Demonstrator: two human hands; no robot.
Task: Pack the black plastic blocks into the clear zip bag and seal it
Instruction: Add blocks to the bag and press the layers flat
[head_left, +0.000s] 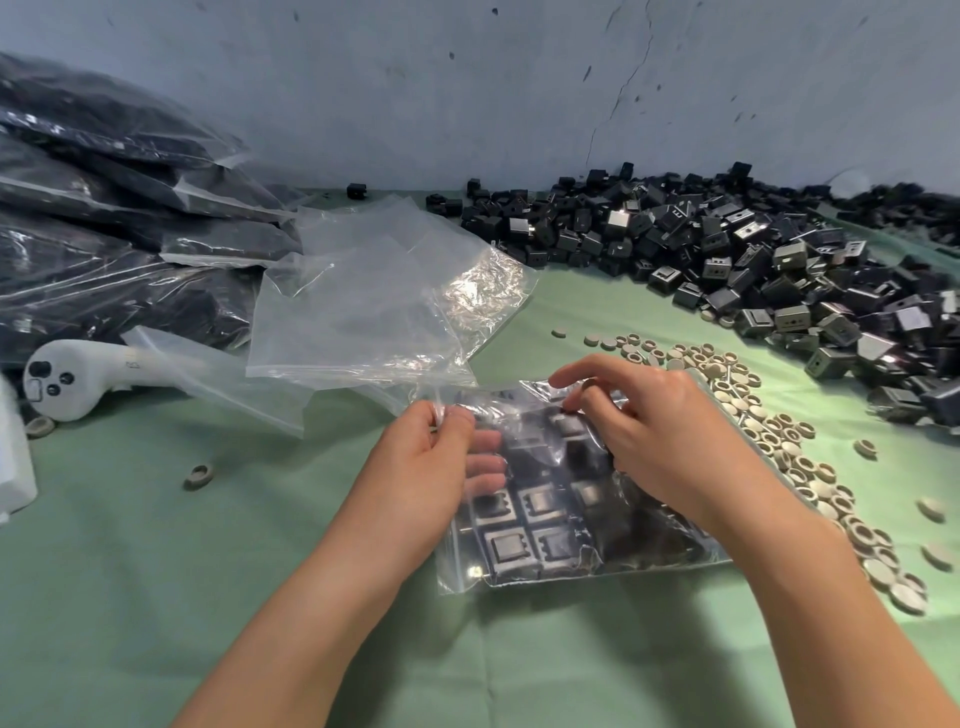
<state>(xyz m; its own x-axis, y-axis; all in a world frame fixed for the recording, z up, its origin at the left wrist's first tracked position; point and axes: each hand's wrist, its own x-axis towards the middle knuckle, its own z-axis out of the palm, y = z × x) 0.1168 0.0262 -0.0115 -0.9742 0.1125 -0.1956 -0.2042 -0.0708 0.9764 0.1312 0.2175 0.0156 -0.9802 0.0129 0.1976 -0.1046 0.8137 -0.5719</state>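
A clear zip bag (561, 551) lies flat on the green cloth in front of me, holding several black plastic blocks in rows. My left hand (426, 467) pinches the bag's top left corner, with its fingers partly under the plastic. My right hand (654, 436) lies over the bag's upper right part, fingers curled onto the top edge near the zip. A large loose heap of black blocks (727, 260) covers the right back of the table.
Empty clear bags (374, 301) lie just behind the hands. Filled bags of black blocks (104, 218) pile up at the left. A white controller (67, 379) rests at the left edge. Many beige round caps (779, 431) spread along the right.
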